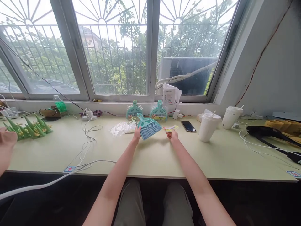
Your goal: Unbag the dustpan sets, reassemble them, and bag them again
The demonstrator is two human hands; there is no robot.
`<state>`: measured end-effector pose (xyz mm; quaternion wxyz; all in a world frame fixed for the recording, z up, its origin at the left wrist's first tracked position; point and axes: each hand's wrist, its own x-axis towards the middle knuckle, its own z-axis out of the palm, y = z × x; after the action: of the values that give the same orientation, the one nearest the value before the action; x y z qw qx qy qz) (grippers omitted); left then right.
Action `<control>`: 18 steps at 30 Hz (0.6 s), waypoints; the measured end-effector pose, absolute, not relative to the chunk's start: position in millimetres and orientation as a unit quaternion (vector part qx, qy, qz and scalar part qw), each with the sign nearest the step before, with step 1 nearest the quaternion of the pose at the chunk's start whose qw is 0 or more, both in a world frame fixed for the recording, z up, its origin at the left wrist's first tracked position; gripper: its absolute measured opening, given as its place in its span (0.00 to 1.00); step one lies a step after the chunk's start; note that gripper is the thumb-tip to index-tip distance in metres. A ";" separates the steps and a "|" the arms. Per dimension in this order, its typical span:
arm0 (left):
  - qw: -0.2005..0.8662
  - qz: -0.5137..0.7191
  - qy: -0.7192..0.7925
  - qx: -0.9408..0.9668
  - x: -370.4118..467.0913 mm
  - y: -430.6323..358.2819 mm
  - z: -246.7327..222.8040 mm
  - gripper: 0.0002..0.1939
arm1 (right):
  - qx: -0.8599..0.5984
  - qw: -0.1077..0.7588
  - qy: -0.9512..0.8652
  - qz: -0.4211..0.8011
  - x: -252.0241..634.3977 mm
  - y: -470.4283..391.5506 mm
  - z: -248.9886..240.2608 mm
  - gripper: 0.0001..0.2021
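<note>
My left hand (pixel 136 134) grips a small teal hand brush (pixel 148 126) by the edge of its bristle head, holding it just above the pale green table (pixel 150 157). My right hand (pixel 172 135) pinches a yellow and pink paper label (pixel 170 128) lying to the right of the brush. Crumpled clear plastic wrapping (pixel 122 128) lies left of my left hand. Two teal mini dustpans (pixel 134 110) (pixel 159 112) stand against the window ledge behind the brush.
A black phone (pixel 188 126) and two white lidded cups (pixel 208 126) (pixel 231 117) sit to the right. White cables (pixel 88 138) trail across the left half. Green pointed items (pixel 25 128) lie far left, near another person's hand (pixel 6 141). A black tool (pixel 270 133) lies far right.
</note>
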<state>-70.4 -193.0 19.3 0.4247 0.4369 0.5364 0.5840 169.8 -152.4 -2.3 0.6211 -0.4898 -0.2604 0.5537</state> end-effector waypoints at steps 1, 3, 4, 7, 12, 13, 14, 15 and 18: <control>0.421 0.580 0.546 0.433 -75.7 -191.7 20.8 0.22 | -0.498 0.629 -0.241 0.546 179.5 -150.9 -0.4 0.24; 0.419 0.567 0.559 0.436 -80.1 -190.9 21.5 0.24 | -0.502 0.651 -0.211 0.529 195.9 -150.2 4.2 0.31; 0.419 0.556 0.563 0.445 -79.4 -191.2 20.8 0.25 | -0.502 0.660 -0.203 0.521 200.9 -151.0 6.6 0.31; 0.422 0.529 0.551 0.488 -69.9 -194.2 15.9 0.27 | -0.514 0.650 -0.249 0.501 199.0 -156.9 11.8 0.28; 0.427 0.533 0.477 0.554 -47.6 -199.4 7.1 0.23 | -0.574 0.539 -0.526 0.322 154.3 -175.2 14.6 0.22; 0.421 0.530 0.473 0.564 -43.9 -201.1 6.0 0.22 | -0.579 0.501 -0.595 0.247 143.9 -179.9 14.7 0.20; 0.410 0.527 0.476 0.573 -40.6 -203.3 5.1 0.22 | -0.582 0.462 -0.647 0.173 134.1 -184.5 14.6 0.19; 0.390 0.525 0.482 0.583 -37.8 -206.2 4.5 0.22 | -0.584 0.435 -0.677 0.108 125.6 -188.9 14.3 0.18; 0.302 0.521 0.496 0.625 -31.8 -217.9 4.8 0.24 | -0.579 0.404 -0.708 -0.009 110.2 -197.9 13.3 0.15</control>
<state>-31.8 -217.9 4.8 0.3024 0.6249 0.4964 0.5212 110.2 -197.9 13.3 0.4037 -0.5790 -0.7083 -0.0093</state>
